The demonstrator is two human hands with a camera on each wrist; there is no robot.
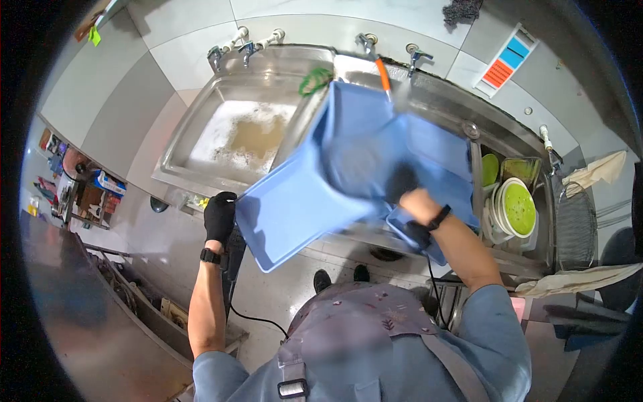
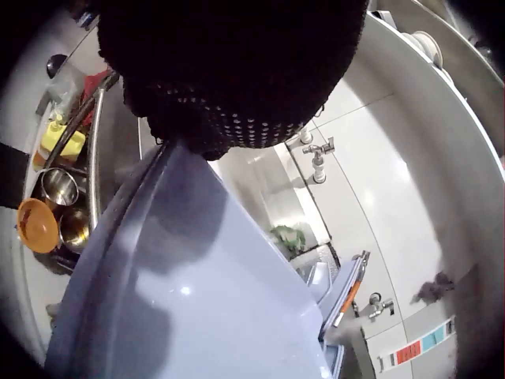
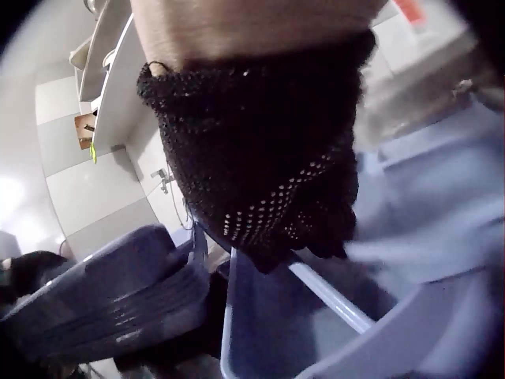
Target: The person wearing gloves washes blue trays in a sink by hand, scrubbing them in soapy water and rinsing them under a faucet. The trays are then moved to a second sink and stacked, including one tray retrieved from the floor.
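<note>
In a black glove, my left hand (image 1: 220,218) grips the left edge of a shallow blue plastic tub (image 1: 288,208), tilted over the sink's front edge. The left wrist view shows the glove at the rim of this tub (image 2: 213,292); its fingertips are hidden. My right hand (image 1: 402,182), also gloved and blurred by motion, is among several more blue tubs (image 1: 439,144) over the right sink. From the right wrist, its fingers bend over the pale rim (image 3: 331,296) of a deep blue tub, fingertips out of sight.
The left basin (image 1: 201,167) holds foamy, brownish water. A green scrubber (image 1: 315,82) lies by the divider. An orange hose (image 1: 383,75) hangs from a tap. Farther right, stacked bowls with a green one (image 1: 518,209) stand in the sink. A metal counter (image 1: 87,315) stands left.
</note>
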